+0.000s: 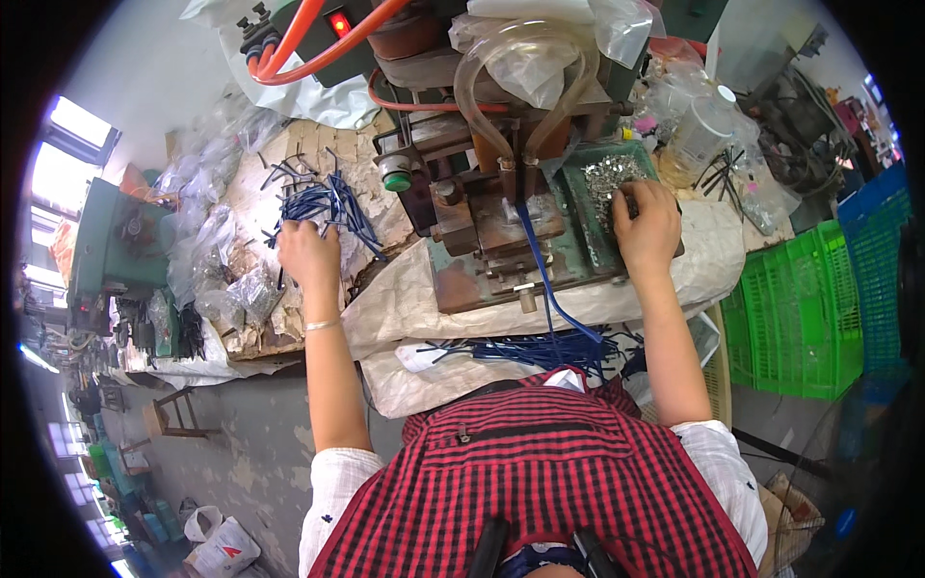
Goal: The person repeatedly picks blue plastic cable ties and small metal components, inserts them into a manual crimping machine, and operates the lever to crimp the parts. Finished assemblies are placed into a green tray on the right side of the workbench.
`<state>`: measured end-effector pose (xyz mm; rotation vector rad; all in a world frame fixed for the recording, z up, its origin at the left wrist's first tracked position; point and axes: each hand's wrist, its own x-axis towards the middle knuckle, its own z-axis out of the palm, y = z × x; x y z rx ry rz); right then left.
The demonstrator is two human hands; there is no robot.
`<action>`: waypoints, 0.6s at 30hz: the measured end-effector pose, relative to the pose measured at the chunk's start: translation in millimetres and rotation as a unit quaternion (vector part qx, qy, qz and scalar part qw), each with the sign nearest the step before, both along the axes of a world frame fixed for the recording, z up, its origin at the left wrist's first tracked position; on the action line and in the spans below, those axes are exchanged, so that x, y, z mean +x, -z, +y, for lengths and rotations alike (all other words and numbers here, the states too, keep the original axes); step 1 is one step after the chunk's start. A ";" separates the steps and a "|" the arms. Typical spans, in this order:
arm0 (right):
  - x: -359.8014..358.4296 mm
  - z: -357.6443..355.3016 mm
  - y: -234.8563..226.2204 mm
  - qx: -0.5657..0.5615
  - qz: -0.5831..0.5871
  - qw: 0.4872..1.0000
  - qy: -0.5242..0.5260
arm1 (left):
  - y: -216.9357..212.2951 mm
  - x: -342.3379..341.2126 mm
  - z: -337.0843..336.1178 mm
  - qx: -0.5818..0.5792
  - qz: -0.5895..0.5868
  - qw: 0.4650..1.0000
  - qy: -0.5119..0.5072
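My left hand (310, 254) lies over the near edge of a tangled pile of blue cords (332, 204) on the worn board at left. Its fingers curl down against the cords; what they pinch is hidden. My right hand (649, 227) reaches into a green tray (578, 197) beside the machine, fingers bent into a heap of small shiny metal pieces (609, 173). Its fingertips are partly hidden, so any piece held is too small to name. Between my hands, a long blue cord (540, 262) hangs from the bench machine (511, 217), touched by neither hand.
More blue cords (540, 351) lie on cloth at my lap. Clear plastic bags (214, 270) crowd the left side of the board. Orange hoses (303, 48) run above. A plastic jar (696, 140) stands behind the tray. Green crates (795, 313) are stacked at right.
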<state>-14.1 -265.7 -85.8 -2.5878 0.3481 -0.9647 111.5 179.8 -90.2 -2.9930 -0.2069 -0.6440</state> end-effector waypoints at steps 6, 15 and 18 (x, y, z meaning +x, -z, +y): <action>-24.4 1.2 -3.2 0.150 -0.078 0.985 0.025 | 43.0 22.5 7.2 -0.040 0.033 0.998 -0.038; 5.3 -4.0 21.1 0.516 -0.117 0.844 -0.086 | 15.6 5.8 -5.9 -0.518 0.003 0.828 0.214; 2.9 31.1 -17.8 0.480 -0.090 0.859 -0.155 | -15.1 -26.7 -43.1 -0.635 -0.029 0.750 0.182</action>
